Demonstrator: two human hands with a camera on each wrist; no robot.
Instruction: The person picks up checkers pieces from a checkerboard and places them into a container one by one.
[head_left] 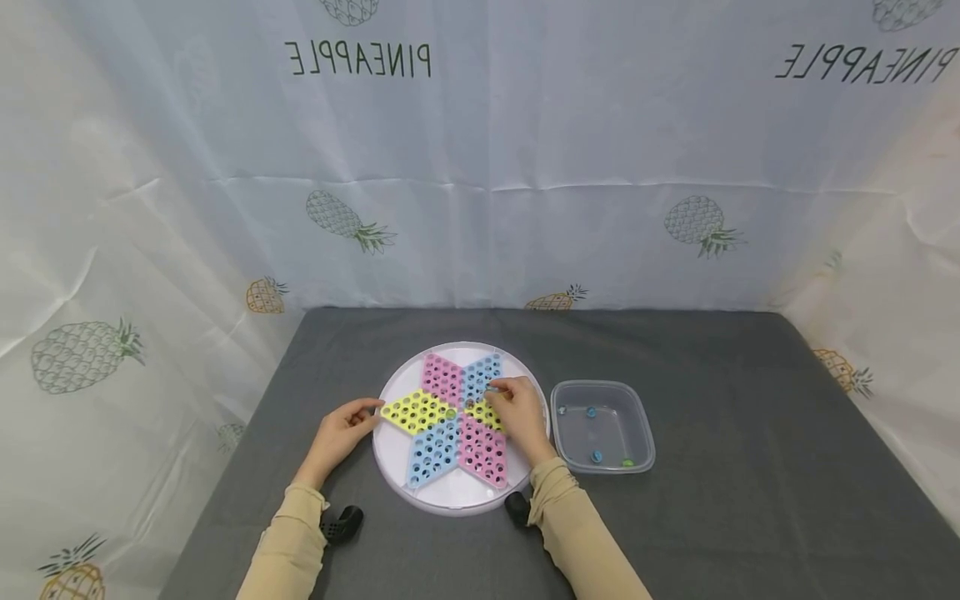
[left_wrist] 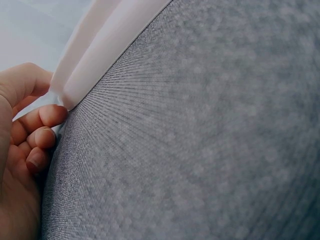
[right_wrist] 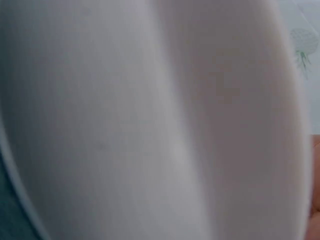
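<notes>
A round white Chinese checkers board (head_left: 457,497) lies on the dark cloth, its star of pink, blue and yellow points full of holes. At its left edge my left hand (head_left: 341,437) holds the rim between thumb and fingers; the left wrist view shows the fingers curled against the rim's side. Over the board's right half, my right hand (head_left: 519,415) has its bent fingertips by the upper blue and right yellow points. Whether it pinches a marble is too small to tell. A greenish marble (head_left: 451,413) sits near the star's centre. The board's wall (right_wrist: 150,125) mostly blocks the right wrist view.
Right of the board stands a clear plastic container (head_left: 643,454) with several marbles, among them a blue marble (head_left: 591,412) and a green marble (head_left: 627,462). Dark cloth (head_left: 750,467) covers the table, and a pineapple-printed curtain (head_left: 570,242) hangs behind.
</notes>
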